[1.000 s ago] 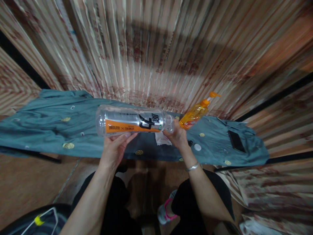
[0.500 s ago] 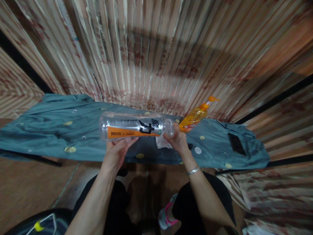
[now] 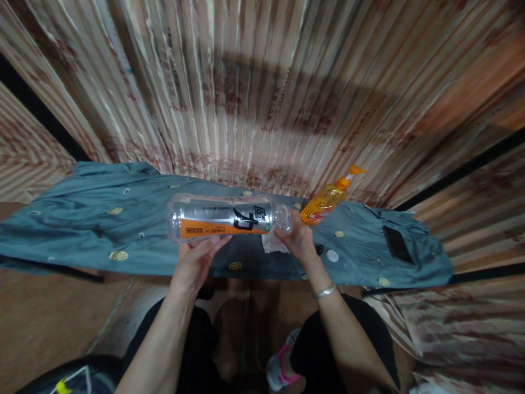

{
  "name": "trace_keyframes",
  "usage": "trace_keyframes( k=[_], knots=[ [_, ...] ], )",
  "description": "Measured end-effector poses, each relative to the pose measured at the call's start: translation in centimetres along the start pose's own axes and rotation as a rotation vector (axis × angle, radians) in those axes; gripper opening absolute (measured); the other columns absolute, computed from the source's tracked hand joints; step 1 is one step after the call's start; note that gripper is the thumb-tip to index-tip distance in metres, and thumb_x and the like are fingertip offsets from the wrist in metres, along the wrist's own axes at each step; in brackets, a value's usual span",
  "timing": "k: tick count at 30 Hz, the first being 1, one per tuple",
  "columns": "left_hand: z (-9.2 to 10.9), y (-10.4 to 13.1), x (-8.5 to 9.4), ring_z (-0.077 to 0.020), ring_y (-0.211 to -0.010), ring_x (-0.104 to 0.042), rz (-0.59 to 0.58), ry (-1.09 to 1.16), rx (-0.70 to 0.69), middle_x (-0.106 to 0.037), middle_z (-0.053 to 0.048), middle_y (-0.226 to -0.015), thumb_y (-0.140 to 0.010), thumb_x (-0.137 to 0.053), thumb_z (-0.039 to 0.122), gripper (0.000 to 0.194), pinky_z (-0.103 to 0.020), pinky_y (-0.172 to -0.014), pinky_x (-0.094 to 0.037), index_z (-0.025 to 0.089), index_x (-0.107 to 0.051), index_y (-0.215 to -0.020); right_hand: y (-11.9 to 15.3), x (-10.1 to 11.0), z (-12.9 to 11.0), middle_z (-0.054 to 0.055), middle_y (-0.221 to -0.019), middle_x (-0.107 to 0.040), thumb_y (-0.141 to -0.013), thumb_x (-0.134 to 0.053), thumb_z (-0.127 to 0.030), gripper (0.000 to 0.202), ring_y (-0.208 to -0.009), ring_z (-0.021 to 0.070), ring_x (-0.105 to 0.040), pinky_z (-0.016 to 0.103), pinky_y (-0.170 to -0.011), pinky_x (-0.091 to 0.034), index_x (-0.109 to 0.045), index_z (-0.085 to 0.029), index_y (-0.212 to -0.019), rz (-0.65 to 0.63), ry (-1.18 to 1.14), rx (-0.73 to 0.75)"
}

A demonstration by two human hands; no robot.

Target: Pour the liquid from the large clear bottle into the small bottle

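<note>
A clear plastic bottle (image 3: 221,219) with a silver and orange label lies sideways in the air over the cloth-covered table. Its uncapped neck points right. My left hand (image 3: 199,257) holds the body from below near the base, most of its fingers hidden behind the bottle. At the neck, my right hand (image 3: 297,235) grips the rim with its fingers closed. Just beyond that hand stands an orange pump bottle (image 3: 324,202) of yellow-orange liquid, leaning to the right in the view. A crumpled white tissue (image 3: 274,244) lies below the clear bottle's neck.
The table wears a teal cloth (image 3: 143,219) with yellow motifs. Right of my right hand are a white round cap (image 3: 332,255) and a small black object (image 3: 319,249). A dark phone (image 3: 397,245) lies farther right. Behind hangs a striped curtain (image 3: 246,109).
The scene sits slightly lower in the view. Both hands keep their hold on the clear bottle, which stays level; nothing is let go or picked up.
</note>
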State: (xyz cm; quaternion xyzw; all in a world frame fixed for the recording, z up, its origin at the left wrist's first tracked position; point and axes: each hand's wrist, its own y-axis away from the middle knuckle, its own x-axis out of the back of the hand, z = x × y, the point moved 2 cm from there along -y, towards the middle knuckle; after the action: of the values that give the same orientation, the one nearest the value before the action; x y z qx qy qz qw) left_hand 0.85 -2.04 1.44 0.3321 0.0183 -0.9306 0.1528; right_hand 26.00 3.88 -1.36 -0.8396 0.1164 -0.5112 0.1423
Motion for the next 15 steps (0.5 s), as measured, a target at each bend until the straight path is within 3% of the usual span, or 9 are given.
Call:
trace_keyframes(
  k=[8,15],
  knots=[
    [-0.04,-0.16,0.32,-0.0246,-0.077,-0.077,0.009,-0.005,0.012,-0.078,0.003,-0.078,-0.045,-0.099,0.022,0.074,-0.050,-0.083,-0.066,0.027,-0.070,-0.113,0.05,-0.39,0.36,0.009,-0.097,-0.079,-0.083,-0.073,-0.040,0.045,-0.086,0.0287,-0.079,0.035,-0.072,-0.060,-0.060,-0.020,-0.121,0.029,-0.007,0.044],
    [0.28,-0.04,0.14,-0.0244,-0.077,-0.077,0.006,0.000,0.006,-0.076,0.005,-0.074,-0.044,-0.100,0.021,0.076,-0.048,-0.081,-0.067,0.027,-0.070,-0.114,0.09,-0.21,0.25,0.009,-0.099,-0.080,-0.081,-0.076,-0.035,0.045,-0.088,0.0292,-0.079,0.036,-0.075,-0.061,-0.061,-0.020,-0.121,0.012,0.008,0.029]
  ],
)
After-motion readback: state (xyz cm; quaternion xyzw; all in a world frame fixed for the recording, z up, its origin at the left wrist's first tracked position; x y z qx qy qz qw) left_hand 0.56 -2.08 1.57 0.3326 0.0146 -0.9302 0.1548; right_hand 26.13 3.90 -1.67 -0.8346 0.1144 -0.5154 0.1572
